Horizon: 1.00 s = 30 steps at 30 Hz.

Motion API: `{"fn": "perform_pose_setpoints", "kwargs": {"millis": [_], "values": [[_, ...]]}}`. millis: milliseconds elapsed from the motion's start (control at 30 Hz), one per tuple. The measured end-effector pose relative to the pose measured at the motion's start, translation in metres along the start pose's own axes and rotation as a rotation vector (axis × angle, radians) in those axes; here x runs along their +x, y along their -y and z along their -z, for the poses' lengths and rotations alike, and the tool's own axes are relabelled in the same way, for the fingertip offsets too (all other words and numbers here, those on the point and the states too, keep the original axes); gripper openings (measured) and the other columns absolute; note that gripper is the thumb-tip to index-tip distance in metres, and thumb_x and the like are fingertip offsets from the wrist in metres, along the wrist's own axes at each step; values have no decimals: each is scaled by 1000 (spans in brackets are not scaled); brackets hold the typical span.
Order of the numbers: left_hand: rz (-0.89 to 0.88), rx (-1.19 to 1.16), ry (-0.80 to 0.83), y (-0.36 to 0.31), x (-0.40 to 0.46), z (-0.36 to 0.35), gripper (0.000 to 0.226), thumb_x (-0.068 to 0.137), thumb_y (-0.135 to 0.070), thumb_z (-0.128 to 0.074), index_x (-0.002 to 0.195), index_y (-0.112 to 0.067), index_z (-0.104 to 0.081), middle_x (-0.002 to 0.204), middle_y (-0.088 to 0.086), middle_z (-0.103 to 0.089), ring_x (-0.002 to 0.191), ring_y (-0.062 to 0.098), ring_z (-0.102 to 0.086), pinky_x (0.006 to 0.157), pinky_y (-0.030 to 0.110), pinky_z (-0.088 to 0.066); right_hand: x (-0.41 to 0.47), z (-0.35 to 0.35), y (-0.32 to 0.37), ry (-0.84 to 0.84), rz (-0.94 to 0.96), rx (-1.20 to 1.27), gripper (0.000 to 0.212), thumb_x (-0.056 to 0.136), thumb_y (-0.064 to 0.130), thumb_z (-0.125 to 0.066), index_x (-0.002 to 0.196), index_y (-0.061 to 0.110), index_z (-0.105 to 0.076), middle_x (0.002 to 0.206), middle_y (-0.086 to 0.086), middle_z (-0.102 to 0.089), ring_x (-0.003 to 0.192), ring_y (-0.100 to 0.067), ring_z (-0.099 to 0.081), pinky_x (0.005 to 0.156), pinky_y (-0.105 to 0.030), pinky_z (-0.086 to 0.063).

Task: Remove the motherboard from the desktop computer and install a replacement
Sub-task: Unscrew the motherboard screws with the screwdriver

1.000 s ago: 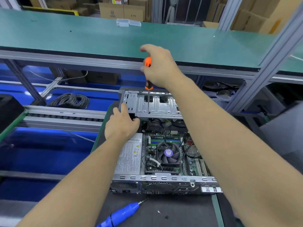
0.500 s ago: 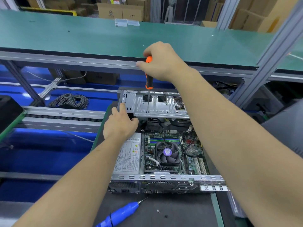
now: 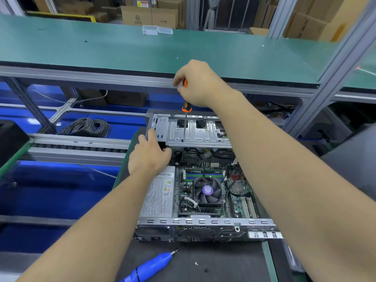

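Note:
An open desktop computer case (image 3: 203, 222) lies flat on the dark mat. Inside it sits the green motherboard (image 3: 240, 202) with a black CPU fan (image 3: 207, 191), and a grey power supply (image 3: 159, 197) lies to their left. A silver drive cage (image 3: 203, 132) spans the far end of the case. My right hand (image 3: 200, 83) grips an orange and black screwdriver (image 3: 186, 108), held upright with its shaft passing down at the cage. My left hand (image 3: 149, 156) grips the cage's left corner, thumb pointing up along its side.
A blue electric screwdriver (image 3: 151, 266) lies on the mat near me, with two loose screws (image 3: 196, 263) beside it. A green shelf (image 3: 142, 49) runs across above the case. A coil of grey cable (image 3: 87, 127) lies at the left, behind a conveyor rail.
My right hand has shifted slightly on the screwdriver handle, as if turning it. The left hand keeps its hold on the cage corner. The view has moved a little.

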<state>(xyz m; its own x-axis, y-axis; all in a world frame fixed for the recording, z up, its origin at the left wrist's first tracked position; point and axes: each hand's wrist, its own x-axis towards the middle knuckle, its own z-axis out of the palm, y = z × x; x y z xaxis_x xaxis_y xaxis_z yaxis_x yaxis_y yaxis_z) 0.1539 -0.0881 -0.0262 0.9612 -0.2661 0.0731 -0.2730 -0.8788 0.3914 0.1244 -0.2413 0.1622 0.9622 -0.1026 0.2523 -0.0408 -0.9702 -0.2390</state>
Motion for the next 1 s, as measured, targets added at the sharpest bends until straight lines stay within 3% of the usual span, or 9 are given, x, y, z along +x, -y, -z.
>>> {"fn": "perform_pose_setpoints", "kwargs": {"millis": [133, 267, 400, 533, 600, 667, 833, 900, 1000], "values": [[-1, 5, -4, 1, 1, -1, 65, 89, -46, -44, 146, -21, -23, 126, 11, -43, 87, 31, -48, 65, 41, -41, -1, -2, -4, -40, -77, -6, 44, 89, 45, -64, 119, 13, -56, 110, -7, -52, 95, -30, -53, 80, -37, -46], [-1, 3, -6, 0, 1, -1, 66, 89, -47, -45, 145, -22, -22, 127, 12, -44, 88, 31, -50, 66, 42, -42, 2, 3, -2, 48, -3, 14, 35, 87, 18, -62, 122, 16, -57, 113, -5, -58, 104, -28, -56, 84, -36, -49], [-1, 4, -5, 1, 0, 0, 68, 89, -47, -45, 148, -22, -20, 131, 12, -44, 93, 34, -54, 66, 42, -44, 6, 11, 5, 61, -30, -103, 34, 90, 42, -65, 105, 12, -62, 101, -7, -55, 89, -30, -55, 73, -37, -47], [-6, 7, -8, 0, 1, -1, 66, 90, -47, -45, 146, -23, -21, 128, 12, -44, 92, 33, -53, 65, 42, -43, 10, 15, 13, 148, 1, -113, 21, 84, 9, -55, 103, 8, -65, 101, -11, -64, 87, -31, -63, 74, -39, -54], [-3, 6, -5, 1, 1, -1, 66, 90, -47, -45, 147, -23, -21, 129, 12, -44, 93, 33, -54, 65, 41, -44, 11, 16, 12, 157, -18, -120, 17, 88, 20, -59, 81, 5, -56, 81, -9, -58, 69, -29, -56, 59, -34, -46], [-1, 5, -7, 1, 0, -1, 67, 90, -46, -45, 147, -23, -20, 129, 12, -44, 92, 33, -53, 65, 42, -45, 11, 14, 8, 106, -82, -112, 43, 95, 39, -59, 68, 9, -44, 69, -6, -48, 58, -23, -45, 52, -31, -33], [-1, 3, -2, 0, 1, -1, 66, 90, -47, -45, 147, -23, -21, 127, 12, -44, 93, 33, -54, 66, 42, -46, 4, 14, 17, 202, -22, -126, 21, 89, 6, -50, 106, 5, -63, 103, -11, -62, 93, -32, -59, 80, -41, -53], [1, -2, 0, 0, 0, 0, 68, 90, -46, -45, 148, -22, -20, 129, 12, -44, 95, 34, -54, 69, 43, -46, 6, 17, 16, 179, -8, -163, 9, 89, 10, -54, 96, 9, -60, 94, -8, -57, 90, -32, -57, 73, -39, -50], [0, -8, -5, 0, -1, 0, 69, 90, -45, -45, 149, -22, -18, 132, 12, -43, 98, 34, -54, 70, 44, -48, 8, 19, 14, 95, -60, -173, 28, 96, 28, -60, 76, 10, -51, 76, -6, -50, 73, -31, -55, 64, -35, -42]]}}
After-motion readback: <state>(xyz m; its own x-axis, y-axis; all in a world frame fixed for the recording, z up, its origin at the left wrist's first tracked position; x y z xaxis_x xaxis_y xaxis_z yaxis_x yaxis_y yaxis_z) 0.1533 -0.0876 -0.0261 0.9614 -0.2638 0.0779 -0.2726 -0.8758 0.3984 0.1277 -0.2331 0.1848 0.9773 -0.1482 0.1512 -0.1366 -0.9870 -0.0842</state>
